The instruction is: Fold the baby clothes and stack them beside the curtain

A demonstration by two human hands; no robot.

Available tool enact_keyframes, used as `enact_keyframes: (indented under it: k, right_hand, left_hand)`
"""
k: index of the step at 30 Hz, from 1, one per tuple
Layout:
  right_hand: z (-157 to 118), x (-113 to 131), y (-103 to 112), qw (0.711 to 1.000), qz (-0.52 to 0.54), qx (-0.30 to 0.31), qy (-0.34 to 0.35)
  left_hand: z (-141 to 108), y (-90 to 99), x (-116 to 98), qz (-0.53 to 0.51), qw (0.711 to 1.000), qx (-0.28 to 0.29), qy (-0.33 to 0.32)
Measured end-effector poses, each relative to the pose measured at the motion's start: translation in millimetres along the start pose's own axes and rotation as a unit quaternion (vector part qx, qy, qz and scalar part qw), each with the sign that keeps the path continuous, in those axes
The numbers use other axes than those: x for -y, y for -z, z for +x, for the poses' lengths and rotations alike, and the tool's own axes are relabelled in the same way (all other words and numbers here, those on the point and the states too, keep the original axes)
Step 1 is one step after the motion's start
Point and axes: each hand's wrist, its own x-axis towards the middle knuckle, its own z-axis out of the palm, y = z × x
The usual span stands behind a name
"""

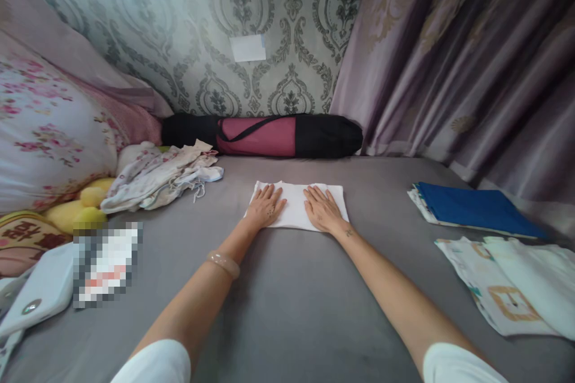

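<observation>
A folded white cloth (296,206) lies flat on the grey sheet (291,287), in the middle of the head view. My left hand (268,206) rests palm down on its left part, fingers spread. On its right part my right hand (321,208) lies flat too, with the fingers apart. Neither hand grips anything. Bare cloth shows between the two hands.
A black and maroon bag (258,136) lies along the wall. Crumpled baby clothes (157,176) and yellow plush (67,215) are at left, near a white case (42,287). Folded blue fabric (476,209) and printed cloths (507,287) lie at right.
</observation>
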Motion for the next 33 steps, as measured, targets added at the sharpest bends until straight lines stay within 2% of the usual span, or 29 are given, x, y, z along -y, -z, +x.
enact_keyframes:
  k: [3, 8, 13, 16, 18, 22, 25, 27, 30, 33]
  right_hand:
    - [-4.1, -11.6, 3.4, 1.0, -0.002, 0.01, 0.006]
    - [-6.4, -27.2, 2.3, 1.0, -0.012, 0.017, -0.013]
    - [-11.4, -44.4, -0.5, 0.998, -0.023, 0.017, -0.053]
    - [-16.3, -54.6, 3.5, 0.997, -0.032, 0.021, -0.065]
    - [-17.9, -56.5, 9.0, 0.994, -0.045, 0.021, -0.094]
    - [-12.7, -40.4, 18.8, 0.985, -0.065, -0.031, -0.16]
    - [-6.3, -22.3, 14.9, 0.99, -0.049, -0.063, -0.114]
    - [-4.7, -16.9, 7.1, 0.994, -0.032, -0.036, -0.096]
    - [-5.6, -19.9, -2.2, 0.993, -0.013, 0.02, -0.111]
    - [-4.9, -22.4, 0.1, 0.992, -0.001, 0.048, -0.119]
  left_hand:
    - [-1.7, 1.7, 10.2, -0.011, 1.0, 0.014, -0.001]
    - [-5.4, 6.2, 32.0, -0.045, 0.996, 0.075, 0.011]
    - [-9.7, 7.2, 56.8, -0.063, 0.994, 0.088, -0.034]
    - [-12.7, 9.9, 60.9, -0.046, 0.995, 0.079, -0.036]
    - [-16.1, 13.2, 57.3, -0.03, 0.997, 0.067, -0.012]
    - [-25.3, 17.3, 40.5, -0.038, 0.995, 0.002, 0.091]
    - [-31.6, 14.1, 31.7, -0.091, 0.982, -0.031, 0.161]
    - [-35.5, 9.7, 32.8, -0.119, 0.977, -0.041, 0.174]
    - [-40.8, 3.9, 41.6, -0.148, 0.976, -0.061, 0.147]
    - [-45.0, 2.0, 45.3, -0.163, 0.975, -0.072, 0.135]
